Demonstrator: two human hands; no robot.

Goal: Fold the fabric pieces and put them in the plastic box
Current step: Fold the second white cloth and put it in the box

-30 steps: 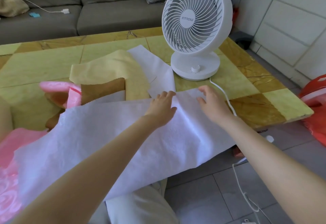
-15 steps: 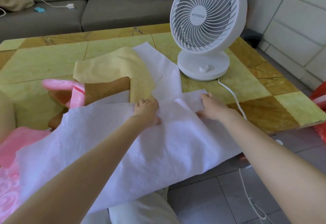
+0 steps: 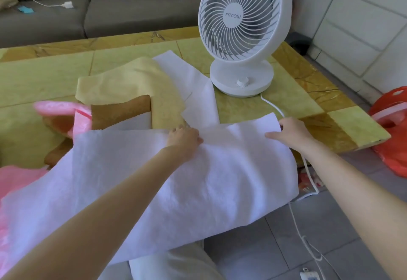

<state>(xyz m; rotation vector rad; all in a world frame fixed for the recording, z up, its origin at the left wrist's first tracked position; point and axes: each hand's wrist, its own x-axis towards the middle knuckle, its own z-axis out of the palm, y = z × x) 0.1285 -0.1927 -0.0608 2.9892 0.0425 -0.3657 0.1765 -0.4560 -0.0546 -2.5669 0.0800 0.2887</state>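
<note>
Yellow tiled surface, fan at the far right, sofa behind. White fabric lies across the near edge and drapes off toward the lap, partly over other fabric pieces. Step looks like the first fold starting. Left hand is curled, pinching the far edge mid-length. Right hand pinches the far right corner, thumb on top. Next move: bring the far edge to the near edge, corners matched. Plastic box not in view.

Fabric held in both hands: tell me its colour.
The fabric is plain white, seen best in the head view.
</note>
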